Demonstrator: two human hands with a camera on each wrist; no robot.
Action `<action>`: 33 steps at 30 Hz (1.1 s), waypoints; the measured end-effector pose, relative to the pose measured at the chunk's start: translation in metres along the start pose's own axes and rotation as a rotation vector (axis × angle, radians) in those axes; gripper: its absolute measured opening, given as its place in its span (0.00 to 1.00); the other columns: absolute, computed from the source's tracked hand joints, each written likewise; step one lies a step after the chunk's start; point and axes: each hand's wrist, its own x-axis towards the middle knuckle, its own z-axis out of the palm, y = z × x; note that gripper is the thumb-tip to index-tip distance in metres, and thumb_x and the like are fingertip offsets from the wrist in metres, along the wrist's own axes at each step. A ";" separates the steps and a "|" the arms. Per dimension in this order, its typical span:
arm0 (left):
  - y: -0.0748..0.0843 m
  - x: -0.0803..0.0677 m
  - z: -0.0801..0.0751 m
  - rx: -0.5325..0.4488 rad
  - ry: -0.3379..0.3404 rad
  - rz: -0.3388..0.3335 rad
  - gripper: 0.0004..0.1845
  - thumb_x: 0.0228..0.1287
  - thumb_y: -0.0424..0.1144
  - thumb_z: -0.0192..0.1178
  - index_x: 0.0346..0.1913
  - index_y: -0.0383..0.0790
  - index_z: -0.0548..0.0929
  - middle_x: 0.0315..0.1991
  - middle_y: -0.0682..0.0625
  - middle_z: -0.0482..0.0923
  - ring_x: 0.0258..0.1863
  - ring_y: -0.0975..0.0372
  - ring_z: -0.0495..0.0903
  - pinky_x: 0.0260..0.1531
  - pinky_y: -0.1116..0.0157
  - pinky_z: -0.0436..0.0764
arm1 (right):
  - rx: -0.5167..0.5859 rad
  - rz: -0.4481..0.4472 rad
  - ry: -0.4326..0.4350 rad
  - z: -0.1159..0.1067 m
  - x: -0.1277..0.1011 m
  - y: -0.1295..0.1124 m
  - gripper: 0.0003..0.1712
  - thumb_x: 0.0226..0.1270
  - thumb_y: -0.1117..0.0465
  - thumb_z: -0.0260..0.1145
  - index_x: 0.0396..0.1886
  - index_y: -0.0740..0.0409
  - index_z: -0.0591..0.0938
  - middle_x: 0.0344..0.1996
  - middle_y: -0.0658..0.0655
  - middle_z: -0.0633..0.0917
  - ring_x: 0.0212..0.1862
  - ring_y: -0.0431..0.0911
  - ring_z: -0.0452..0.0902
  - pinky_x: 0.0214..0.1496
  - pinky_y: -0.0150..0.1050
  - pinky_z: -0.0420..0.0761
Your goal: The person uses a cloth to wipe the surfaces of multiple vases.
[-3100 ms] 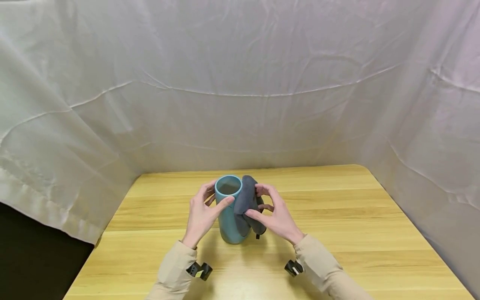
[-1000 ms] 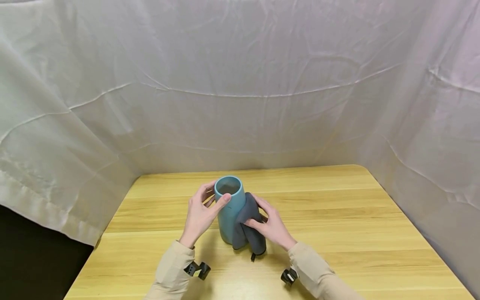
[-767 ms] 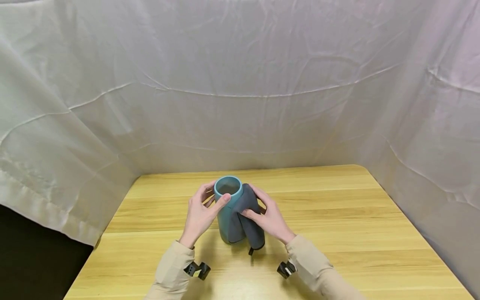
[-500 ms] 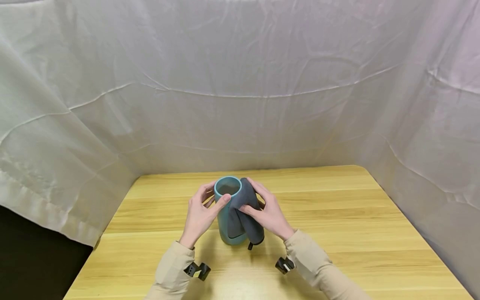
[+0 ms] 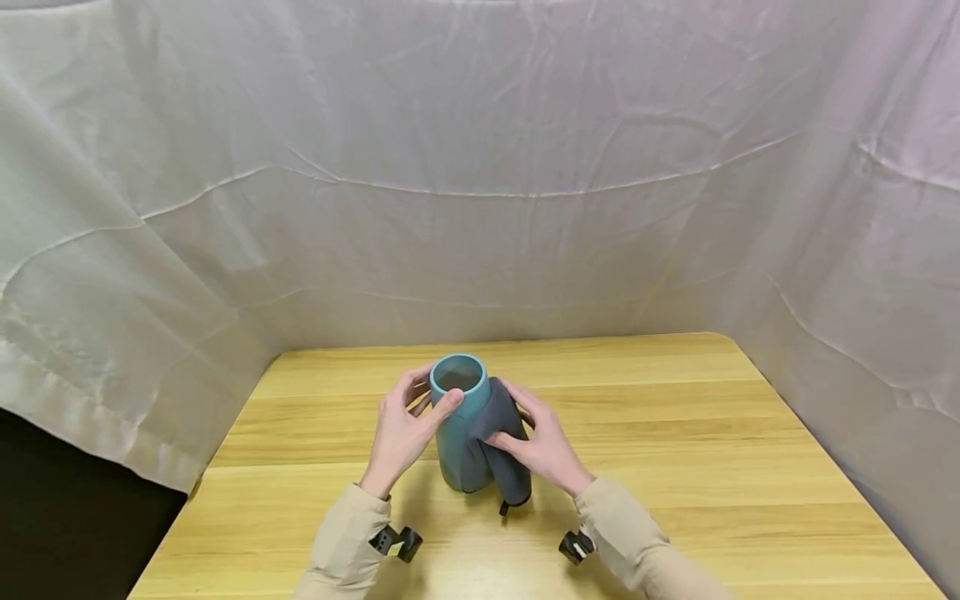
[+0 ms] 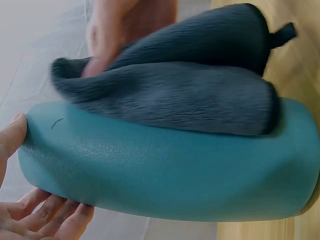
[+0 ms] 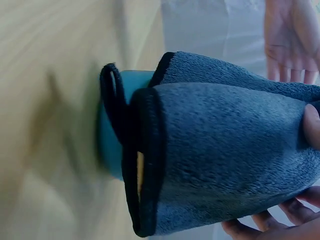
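Note:
A tall teal vase (image 5: 452,442) stands upright on the wooden table, its round mouth facing up. My left hand (image 5: 401,433) holds it near the rim, thumb on the near side and fingers round the left. In my right hand (image 5: 546,446) a folded dark grey towel (image 5: 507,475) is pinched between thumb and fingers and lies against the vase's right side. The left wrist view has the towel (image 6: 175,97) along the vase (image 6: 150,170), with a small dark mark near the rim. Black edging and a hanging loop show on the towel (image 7: 220,145) in the right wrist view.
The light wooden table (image 5: 712,467) spreads out around the vase. Pale grey cloth (image 5: 525,250) hangs behind it and at both sides. A dark area (image 5: 67,508) lies beyond the table's left edge. Black wrist devices (image 5: 396,542) sit at both cuffs.
My right hand has rubbed the towel up and down the vase's right side: up towards the rim half a second ago, lower now. The left hand and vase stay almost still.

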 end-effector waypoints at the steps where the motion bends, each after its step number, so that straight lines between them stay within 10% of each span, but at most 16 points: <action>1: 0.001 0.000 0.000 0.000 0.000 -0.003 0.28 0.60 0.41 0.73 0.62 0.42 0.78 0.60 0.44 0.80 0.63 0.49 0.80 0.64 0.51 0.79 | -0.007 0.015 -0.006 0.000 -0.002 0.003 0.45 0.59 0.62 0.76 0.76 0.53 0.68 0.70 0.61 0.75 0.70 0.60 0.71 0.70 0.66 0.72; 21: 0.001 0.000 0.000 -0.003 0.001 0.000 0.27 0.60 0.41 0.73 0.62 0.43 0.79 0.60 0.44 0.81 0.63 0.49 0.80 0.65 0.51 0.78 | 0.065 0.106 0.007 0.003 -0.004 0.003 0.42 0.62 0.63 0.73 0.76 0.52 0.68 0.73 0.61 0.72 0.73 0.61 0.67 0.72 0.67 0.68; 33: 0.000 -0.001 0.000 -0.008 -0.002 0.015 0.27 0.60 0.39 0.73 0.62 0.44 0.79 0.59 0.44 0.81 0.63 0.49 0.80 0.64 0.51 0.79 | 0.052 -0.078 0.040 -0.004 0.017 -0.035 0.40 0.64 0.64 0.72 0.75 0.55 0.68 0.68 0.62 0.75 0.67 0.59 0.73 0.64 0.60 0.79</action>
